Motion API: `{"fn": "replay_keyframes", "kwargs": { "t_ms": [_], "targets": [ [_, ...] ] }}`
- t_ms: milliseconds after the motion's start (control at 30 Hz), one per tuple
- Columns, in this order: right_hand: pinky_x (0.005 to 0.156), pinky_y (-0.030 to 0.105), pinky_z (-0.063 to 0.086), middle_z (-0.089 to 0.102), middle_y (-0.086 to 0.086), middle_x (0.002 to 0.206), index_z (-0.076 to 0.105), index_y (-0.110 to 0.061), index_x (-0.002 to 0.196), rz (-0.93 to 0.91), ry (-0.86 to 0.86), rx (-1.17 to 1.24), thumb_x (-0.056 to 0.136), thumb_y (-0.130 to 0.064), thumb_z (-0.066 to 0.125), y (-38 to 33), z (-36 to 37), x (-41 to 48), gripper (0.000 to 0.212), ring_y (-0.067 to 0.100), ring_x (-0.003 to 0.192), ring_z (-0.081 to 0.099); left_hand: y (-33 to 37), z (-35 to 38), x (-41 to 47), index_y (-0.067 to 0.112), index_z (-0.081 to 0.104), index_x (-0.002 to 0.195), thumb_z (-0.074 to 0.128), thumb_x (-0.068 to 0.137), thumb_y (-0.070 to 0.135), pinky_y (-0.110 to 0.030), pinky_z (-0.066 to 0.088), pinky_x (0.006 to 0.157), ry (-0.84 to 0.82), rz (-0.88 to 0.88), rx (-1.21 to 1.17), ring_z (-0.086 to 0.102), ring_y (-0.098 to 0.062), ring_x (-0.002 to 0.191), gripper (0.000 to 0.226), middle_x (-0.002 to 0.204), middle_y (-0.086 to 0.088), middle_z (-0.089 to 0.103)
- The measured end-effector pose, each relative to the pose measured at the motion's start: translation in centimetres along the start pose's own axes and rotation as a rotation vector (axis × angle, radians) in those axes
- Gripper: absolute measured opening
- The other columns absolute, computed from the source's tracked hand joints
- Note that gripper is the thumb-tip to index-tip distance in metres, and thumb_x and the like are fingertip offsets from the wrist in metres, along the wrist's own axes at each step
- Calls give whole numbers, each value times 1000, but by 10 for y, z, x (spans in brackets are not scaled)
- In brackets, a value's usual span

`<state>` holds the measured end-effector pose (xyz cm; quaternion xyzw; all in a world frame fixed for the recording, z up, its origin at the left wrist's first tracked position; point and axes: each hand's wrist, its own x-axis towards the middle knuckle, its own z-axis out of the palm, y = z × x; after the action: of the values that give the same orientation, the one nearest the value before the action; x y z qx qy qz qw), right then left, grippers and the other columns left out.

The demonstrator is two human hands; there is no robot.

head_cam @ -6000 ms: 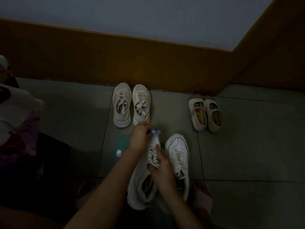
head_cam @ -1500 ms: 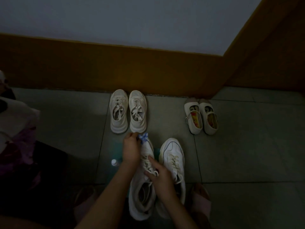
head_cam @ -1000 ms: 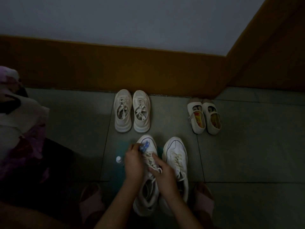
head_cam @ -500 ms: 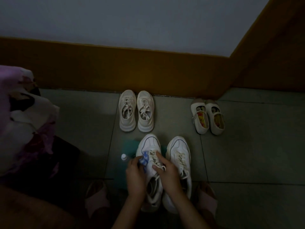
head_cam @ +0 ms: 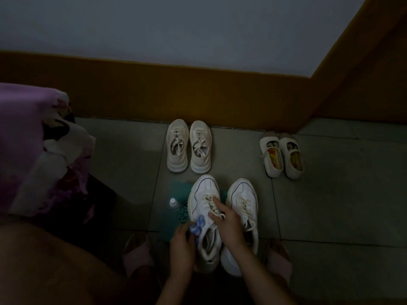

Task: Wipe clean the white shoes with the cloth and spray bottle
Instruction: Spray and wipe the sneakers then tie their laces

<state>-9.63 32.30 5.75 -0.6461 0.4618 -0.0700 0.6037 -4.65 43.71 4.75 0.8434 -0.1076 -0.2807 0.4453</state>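
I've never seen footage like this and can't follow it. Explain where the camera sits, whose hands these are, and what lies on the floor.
There is no machine here. A person wears one camera on the head, so the single picture looks down at their own two hands. The left hand grips a small blue-and-white cloth against the side of a white sneaker. The right hand rests on that sneaker's laces. The second sneaker stands beside it on the tiled floor. A small white-capped bottle stands to the left, at the edge of a teal mat. By the wall sit a pair of beige sneakers and a pair of small strap shoes.
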Motion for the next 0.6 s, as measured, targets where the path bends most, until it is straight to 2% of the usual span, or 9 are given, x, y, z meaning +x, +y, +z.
{"fn": "replay_keyframes", "kwargs": {
  "t_ms": [67, 167, 200, 233, 300, 400, 533, 600],
  "targets": [
    [106, 23, 38, 47, 10, 141, 46, -11, 136, 11, -2, -3, 89, -1, 58, 0, 0, 1, 49, 19, 129, 44, 0, -3, -5, 12, 64, 85, 56, 84, -3, -32, 45, 75, -1, -50, -37, 62, -23, 84, 17, 87, -11, 67],
    [85, -1, 38, 45, 11, 142, 45, -7, 136, 26, -9, 3, 89, 5, 54, 1, 1, 1, 49, 20, 130, 43, 0, -7, -12, 9, 63, 89, 55, 86, -2, -26, 40, 72, -9, -98, -53, 60, -20, 87, 14, 89, -9, 66],
    [80, -4, 38, 45, 12, 142, 44, -6, 136, 29, -13, 4, 89, 6, 53, 1, 1, 2, 49, 20, 130, 42, -1, -7, -15, 6, 64, 93, 54, 86, -2, -25, 39, 73, -12, -107, -45, 59, -19, 89, 14, 92, -8, 65],
    [82, -2, 38, 45, 12, 142, 44, -6, 136, 27, -20, -5, 89, 6, 53, 1, 0, 2, 50, 20, 130, 43, -2, -8, -16, 4, 65, 97, 54, 87, -2, -24, 37, 74, -14, -117, -33, 58, -17, 90, 16, 94, -7, 65],
    [97, 11, 38, 45, 11, 143, 43, -8, 137, 17, -33, -42, 89, 1, 56, 0, 0, 3, 50, 20, 131, 43, -1, -9, -20, 1, 64, 101, 53, 87, -2, -22, 36, 75, -14, -141, -14, 56, -14, 90, 18, 96, -6, 64],
    [108, 27, 37, 46, 11, 142, 43, -10, 138, 17, -35, -63, 89, -3, 58, -2, 1, 3, 51, 20, 130, 44, 2, -13, -27, 6, 62, 94, 53, 89, 1, -20, 36, 68, -38, -184, -26, 56, -16, 84, 12, 89, -6, 62],
    [109, 28, 36, 44, 12, 143, 42, -11, 139, 18, -31, -78, 90, -5, 57, -3, 2, 2, 51, 22, 132, 42, 5, -16, -37, 13, 54, 89, 52, 89, -1, -18, 33, 65, -17, -216, -87, 52, -13, 87, 14, 87, -3, 57],
    [109, 27, 35, 43, 13, 144, 42, -9, 139, 19, -38, -77, 90, -4, 57, -3, 2, 2, 51, 23, 133, 41, -2, -17, -39, 11, 55, 84, 54, 88, -2, -20, 35, 57, -23, -228, -100, 54, -15, 82, 13, 84, -7, 61]
  ]
}}
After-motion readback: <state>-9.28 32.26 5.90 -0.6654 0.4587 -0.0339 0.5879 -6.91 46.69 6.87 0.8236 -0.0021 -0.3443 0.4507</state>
